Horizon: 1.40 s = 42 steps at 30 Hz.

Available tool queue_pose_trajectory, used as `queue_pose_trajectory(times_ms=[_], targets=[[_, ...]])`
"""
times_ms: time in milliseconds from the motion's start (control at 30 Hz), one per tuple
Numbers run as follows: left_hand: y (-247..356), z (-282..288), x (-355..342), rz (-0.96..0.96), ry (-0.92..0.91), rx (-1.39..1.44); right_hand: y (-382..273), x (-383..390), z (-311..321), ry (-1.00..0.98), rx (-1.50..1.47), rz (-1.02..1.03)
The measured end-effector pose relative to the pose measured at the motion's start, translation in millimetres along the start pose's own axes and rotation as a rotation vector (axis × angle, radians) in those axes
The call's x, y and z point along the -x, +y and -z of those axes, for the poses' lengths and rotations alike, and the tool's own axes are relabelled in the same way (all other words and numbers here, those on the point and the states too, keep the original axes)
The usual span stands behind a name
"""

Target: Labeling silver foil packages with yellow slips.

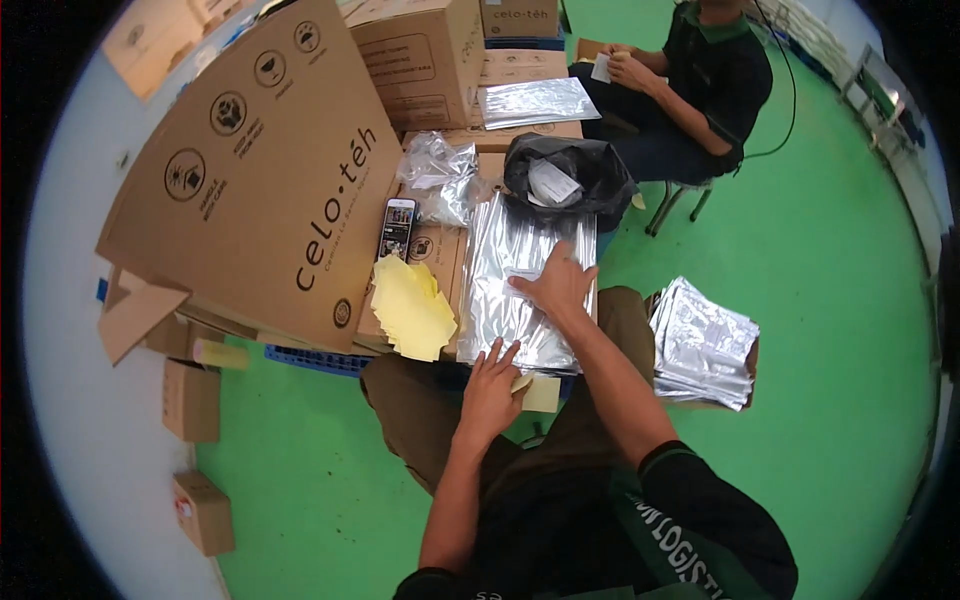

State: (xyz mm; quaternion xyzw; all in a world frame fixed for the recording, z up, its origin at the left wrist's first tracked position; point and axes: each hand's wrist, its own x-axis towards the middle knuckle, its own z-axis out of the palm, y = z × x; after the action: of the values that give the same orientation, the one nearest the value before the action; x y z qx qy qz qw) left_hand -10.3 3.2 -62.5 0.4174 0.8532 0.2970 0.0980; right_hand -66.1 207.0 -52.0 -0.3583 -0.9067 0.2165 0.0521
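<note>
A stack of flat silver foil bags (490,265) lies in front of me. On the top bag sits a small white label (522,283). My right hand (558,285) is over it with fingers apart, the thumb touching the label's right side. At the stack's near edge, my left hand (487,393) rests two outstretched fingertips on the foil. A pale yellow paper sheet (541,394) sticks out beside its thumb, seemingly held in that hand; the grip is partly hidden. More yellow sheets (412,310) lie in a loose pile left of the bags.
Beyond the stack stands a black plastic bag (600,170) with white paper inside. A phone (397,228) and clear plastic (438,165) lie left. A large carton (270,190) borders the left side. More foil bags (703,345) fill a box at right. Another person (715,90) sits at far right.
</note>
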Motion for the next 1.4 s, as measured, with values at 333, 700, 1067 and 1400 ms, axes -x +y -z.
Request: queue_pose_trajectory(times_ms=[333, 700, 1067, 1400], targets=[[2, 5, 1, 0.02, 0.011, 0.009, 71, 9, 19, 0.215, -0.046, -0.102], [3, 36, 15, 0.036, 0.35, 0.136, 131, 22, 22, 0.369, -0.501, -0.154], [-101, 85, 0, 0.506, 0.542, 0.026, 327, 109, 23, 0.715, -1.401, -0.702], [-66, 85, -16, 0.526, 0.487, 0.398, 398, 142, 3, 0.424, -0.401, -0.967]])
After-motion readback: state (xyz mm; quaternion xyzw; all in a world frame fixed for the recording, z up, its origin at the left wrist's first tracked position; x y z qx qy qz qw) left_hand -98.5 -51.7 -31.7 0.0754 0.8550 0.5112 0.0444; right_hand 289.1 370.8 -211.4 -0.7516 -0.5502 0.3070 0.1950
